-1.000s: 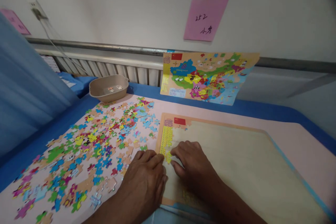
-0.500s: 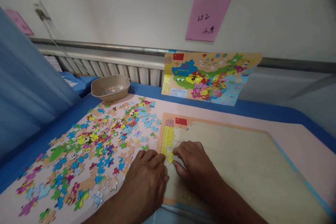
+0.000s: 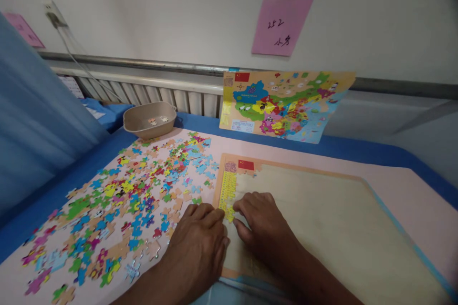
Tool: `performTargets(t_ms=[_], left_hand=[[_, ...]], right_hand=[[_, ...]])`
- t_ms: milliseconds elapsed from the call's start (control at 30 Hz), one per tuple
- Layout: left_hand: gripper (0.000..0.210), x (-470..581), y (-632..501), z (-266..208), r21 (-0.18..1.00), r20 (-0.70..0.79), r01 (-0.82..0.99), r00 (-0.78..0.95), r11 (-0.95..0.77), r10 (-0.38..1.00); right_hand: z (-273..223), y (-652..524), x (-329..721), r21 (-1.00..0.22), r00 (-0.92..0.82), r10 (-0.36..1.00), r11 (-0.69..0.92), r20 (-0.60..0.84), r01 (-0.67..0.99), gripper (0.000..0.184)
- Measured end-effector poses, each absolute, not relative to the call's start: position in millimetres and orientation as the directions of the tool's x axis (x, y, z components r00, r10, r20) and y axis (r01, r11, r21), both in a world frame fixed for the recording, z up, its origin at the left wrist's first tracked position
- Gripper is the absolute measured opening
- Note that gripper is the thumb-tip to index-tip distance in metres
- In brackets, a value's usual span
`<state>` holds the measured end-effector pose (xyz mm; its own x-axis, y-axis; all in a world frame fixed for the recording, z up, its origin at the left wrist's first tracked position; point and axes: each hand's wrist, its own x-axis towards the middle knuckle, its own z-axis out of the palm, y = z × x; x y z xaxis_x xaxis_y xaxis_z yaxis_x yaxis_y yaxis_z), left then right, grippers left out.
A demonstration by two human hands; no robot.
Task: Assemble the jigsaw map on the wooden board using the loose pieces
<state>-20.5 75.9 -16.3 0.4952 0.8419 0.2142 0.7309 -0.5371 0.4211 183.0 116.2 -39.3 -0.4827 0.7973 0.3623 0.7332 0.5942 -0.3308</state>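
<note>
Several yellow pieces (image 3: 229, 215) are seen just left of the right grip (image 3: 235, 215), at its thumb and forefinger; whether one is pinched cannot be told. The left grip (image 3: 200, 240), fingers together and underside hidden, is laid at the left edge of the board (image 3: 322, 219), loose pieces (image 3: 126, 186) being scattered to its left.

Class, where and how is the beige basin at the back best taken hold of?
I would pinch the basin by its rim at the right end, coming from above and the right: its top is open, the rim stands raised, and loose puzzle pieces lie close before its near side.
</note>
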Motion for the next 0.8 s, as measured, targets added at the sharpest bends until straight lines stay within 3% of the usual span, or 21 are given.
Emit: performTargets(t_ms=[800], left_hand=[[0.013,-19.8,77.7,-14.3,0.412,0.209,0.736,0.497,-0.537,0.842]], right_hand=[[-37.3,115.0,181.6,-0.327,-0.491,0.806,0.585,0.33,0.742,0.012]])
